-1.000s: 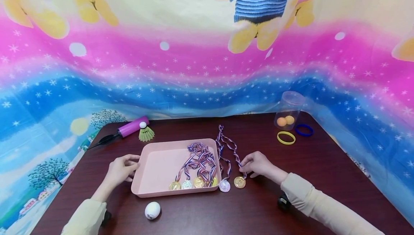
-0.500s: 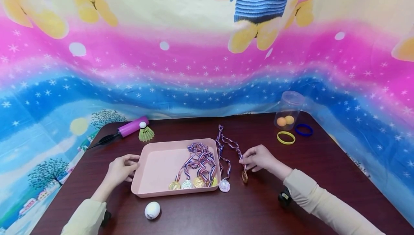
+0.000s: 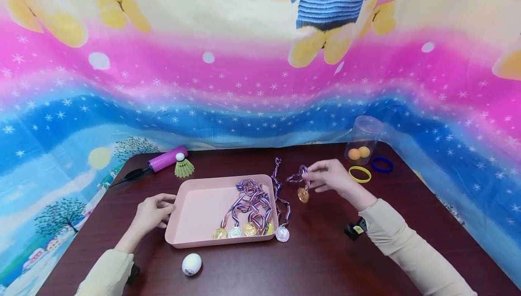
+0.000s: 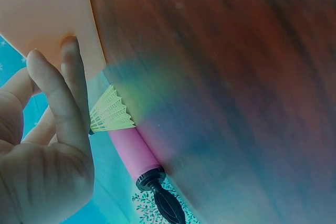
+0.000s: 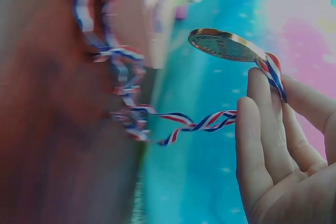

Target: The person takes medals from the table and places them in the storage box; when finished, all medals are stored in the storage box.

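My right hand [image 3: 334, 181] pinches the striped ribbon [image 5: 274, 76] of a gold medal [image 3: 303, 195] between thumb and fingers. The medal hangs over the table, right of the pink tray [image 3: 199, 210], and its ribbon trails toward the tray in the right wrist view. At the tray's left end, my left hand [image 3: 150, 217] touches the outer wall with its fingertips [image 4: 69, 43]. Several medals [image 3: 250, 229] with tangled red, white and blue ribbons lie in the tray's right half. Just outside its right wall lies a silver medal [image 3: 282, 234] on its ribbon.
In front of the tray sits a white ball [image 3: 191, 264]. Behind it, at the left, are a green shuttlecock [image 3: 184, 168] and a purple hand pump [image 3: 167, 159]. A clear jar [image 3: 363, 140] with two orange balls, a yellow wristband [image 3: 360, 174] and a blue wristband [image 3: 382, 164] stand back right.
My right hand has lifted the gold medal off the table by its ribbon and carried it up and toward the back. My left hand has stayed at the tray.
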Tool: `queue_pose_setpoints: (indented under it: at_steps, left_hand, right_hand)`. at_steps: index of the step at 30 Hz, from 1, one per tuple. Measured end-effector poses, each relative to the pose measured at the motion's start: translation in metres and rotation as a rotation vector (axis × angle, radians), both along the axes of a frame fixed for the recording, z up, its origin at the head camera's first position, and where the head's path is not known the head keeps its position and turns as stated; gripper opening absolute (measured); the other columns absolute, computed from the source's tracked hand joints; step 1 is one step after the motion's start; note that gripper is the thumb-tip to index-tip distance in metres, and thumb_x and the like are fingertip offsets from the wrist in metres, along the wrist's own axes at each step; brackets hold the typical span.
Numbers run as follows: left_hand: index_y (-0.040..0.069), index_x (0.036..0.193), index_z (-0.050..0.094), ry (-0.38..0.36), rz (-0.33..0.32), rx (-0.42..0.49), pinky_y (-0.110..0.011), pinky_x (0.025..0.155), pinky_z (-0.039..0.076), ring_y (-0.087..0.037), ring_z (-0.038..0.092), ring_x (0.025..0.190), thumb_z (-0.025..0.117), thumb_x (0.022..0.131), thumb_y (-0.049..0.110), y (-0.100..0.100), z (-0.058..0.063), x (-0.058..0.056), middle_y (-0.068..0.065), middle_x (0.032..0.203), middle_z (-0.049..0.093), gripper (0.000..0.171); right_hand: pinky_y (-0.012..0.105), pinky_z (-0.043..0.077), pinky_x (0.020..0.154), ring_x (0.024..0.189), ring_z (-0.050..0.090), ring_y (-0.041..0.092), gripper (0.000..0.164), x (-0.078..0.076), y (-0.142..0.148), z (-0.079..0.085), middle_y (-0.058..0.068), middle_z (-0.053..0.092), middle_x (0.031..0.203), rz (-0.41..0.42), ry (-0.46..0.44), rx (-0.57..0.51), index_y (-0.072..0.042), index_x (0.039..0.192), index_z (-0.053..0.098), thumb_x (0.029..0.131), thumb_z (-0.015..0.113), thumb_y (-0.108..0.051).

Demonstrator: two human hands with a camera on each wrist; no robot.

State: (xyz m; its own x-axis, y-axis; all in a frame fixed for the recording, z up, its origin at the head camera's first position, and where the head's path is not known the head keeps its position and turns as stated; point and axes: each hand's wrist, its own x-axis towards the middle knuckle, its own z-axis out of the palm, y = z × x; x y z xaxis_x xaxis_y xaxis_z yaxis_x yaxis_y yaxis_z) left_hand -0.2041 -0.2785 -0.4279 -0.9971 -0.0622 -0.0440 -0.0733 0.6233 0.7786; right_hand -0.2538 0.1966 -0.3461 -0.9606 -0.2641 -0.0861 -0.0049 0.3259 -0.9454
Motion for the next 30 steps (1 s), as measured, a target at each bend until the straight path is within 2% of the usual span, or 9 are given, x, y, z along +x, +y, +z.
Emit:
queue_pose_setpoints:
  at_steps: [5, 12, 20, 25, 30]
  left_hand:
    - [-0.005, 0.125, 0.056, -0.001, 0.0, 0.001, -0.032, 0.05, 0.057, -0.016, 0.066, 0.062, 0.061, 0.09, 0.011, 0.0, 0.001, 0.0, -0.02, 0.094, 0.07, 0.038]
    - [-0.005, 0.125, 0.056, 0.006, 0.0, 0.0, -0.031, 0.05, 0.057, -0.016, 0.066, 0.061, 0.061, 0.09, 0.01, -0.001, 0.0, 0.0, -0.019, 0.093, 0.071, 0.038]
    - [-0.005, 0.125, 0.056, -0.004, 0.0, 0.007, -0.032, 0.05, 0.057, -0.017, 0.067, 0.062, 0.061, 0.091, 0.011, -0.001, -0.001, 0.0, -0.019, 0.094, 0.07, 0.039]
    - [-0.005, 0.125, 0.056, -0.002, 0.001, 0.005, -0.032, 0.05, 0.057, -0.016, 0.067, 0.062, 0.061, 0.09, 0.011, -0.001, 0.0, 0.001, -0.019, 0.093, 0.071, 0.039]
    - [-0.005, 0.125, 0.056, -0.003, -0.002, 0.006, -0.032, 0.05, 0.057, -0.016, 0.067, 0.062, 0.061, 0.091, 0.011, -0.001, 0.001, 0.001, -0.018, 0.092, 0.071, 0.038]
  right_hand:
    - [0.038, 0.061, 0.066, 0.068, 0.07, 0.014, 0.023, 0.0, -0.005, 0.025, -0.003, 0.072, 0.077, 0.007, 0.032, -0.022, 0.002, 0.101, 0.068, 0.086, 0.071, -0.016]
    - [0.039, 0.06, 0.068, 0.069, 0.071, 0.016, 0.024, 0.002, -0.023, 0.047, -0.002, 0.07, 0.079, 0.043, 0.063, -0.034, 0.002, 0.1, 0.067, 0.086, 0.071, -0.017]
    - [0.039, 0.06, 0.067, 0.068, 0.071, 0.018, 0.026, 0.007, -0.056, 0.074, 0.0, 0.07, 0.08, 0.108, 0.108, -0.038, 0.005, 0.104, 0.067, 0.086, 0.07, -0.014]
    - [0.043, 0.06, 0.071, 0.069, 0.071, 0.02, 0.022, 0.009, -0.085, 0.084, 0.002, 0.07, 0.08, 0.161, 0.121, -0.051, 0.003, 0.101, 0.069, 0.085, 0.072, -0.013]
    - [0.045, 0.059, 0.072, 0.068, 0.07, 0.022, 0.02, 0.009, -0.116, 0.083, 0.006, 0.071, 0.081, 0.192, 0.094, -0.06, 0.0, 0.098, 0.07, 0.083, 0.074, -0.014]
